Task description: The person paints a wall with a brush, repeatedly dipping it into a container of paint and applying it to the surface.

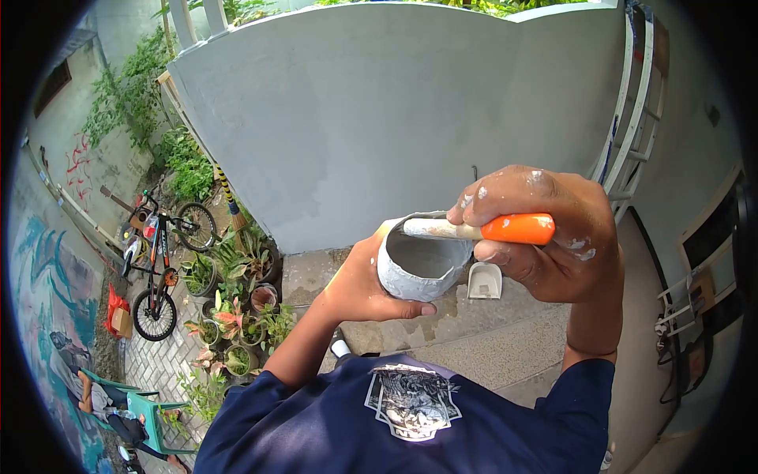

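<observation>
My left hand (pixel 363 280) is wrapped round a paint-crusted cup (pixel 417 283), its thumb along the lower side. Grey paint shows inside the cup. Between the thumb and fingers of my right hand (pixel 545 229) is a paintbrush (pixel 517 229) with an orange handle end and a whitish, paint-smeared front part. The brush lies nearly level across the cup's rim, its far end over the opening; the bristles are hard to make out. White paint spots dot my right hand.
A grey-painted wall (pixel 379 118) stands ahead. Below it sits a white dustpan (pixel 485 281). Potted plants (pixel 241 359) and a bicycle (pixel 162 268) are at left, with a person on a green chair (pixel 158 415). A ladder (pixel 632 118) leans at right.
</observation>
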`<state>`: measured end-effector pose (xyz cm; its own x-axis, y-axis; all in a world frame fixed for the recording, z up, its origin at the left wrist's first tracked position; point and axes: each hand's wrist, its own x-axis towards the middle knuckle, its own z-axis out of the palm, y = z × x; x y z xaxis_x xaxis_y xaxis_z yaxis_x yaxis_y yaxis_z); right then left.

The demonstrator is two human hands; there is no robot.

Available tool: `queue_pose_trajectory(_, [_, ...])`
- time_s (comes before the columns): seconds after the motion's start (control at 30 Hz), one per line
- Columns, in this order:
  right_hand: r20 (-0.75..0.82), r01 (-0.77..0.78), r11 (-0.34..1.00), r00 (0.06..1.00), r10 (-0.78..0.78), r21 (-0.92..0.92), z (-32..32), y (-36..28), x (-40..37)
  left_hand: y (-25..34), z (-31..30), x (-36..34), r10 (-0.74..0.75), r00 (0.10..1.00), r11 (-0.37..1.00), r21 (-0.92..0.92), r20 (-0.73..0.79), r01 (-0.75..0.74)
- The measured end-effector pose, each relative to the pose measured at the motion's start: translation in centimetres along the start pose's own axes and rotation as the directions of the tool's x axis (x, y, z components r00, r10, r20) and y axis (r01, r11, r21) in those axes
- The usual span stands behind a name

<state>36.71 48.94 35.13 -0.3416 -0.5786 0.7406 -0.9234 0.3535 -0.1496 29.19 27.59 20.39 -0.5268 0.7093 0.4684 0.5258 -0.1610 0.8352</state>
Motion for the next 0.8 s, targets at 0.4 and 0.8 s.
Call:
queue_pose_trajectory(0.4, [0.035,0.132,0.974,0.991,-0.128,-0.186,1.2,-1.1,-0.3,0.0,0.1,0.5,0.013,0.999,0.996,-0.091,-0.033,-0.016])
queue_pose_trajectory(0.8, [-0.037,0.197,0.943,0.976,-0.214,-0.269,2.1,-1.6,-2.6,-0.2,-0.4,0.7,0.039,0.998,0.999,0.034,-0.042,-0.038])
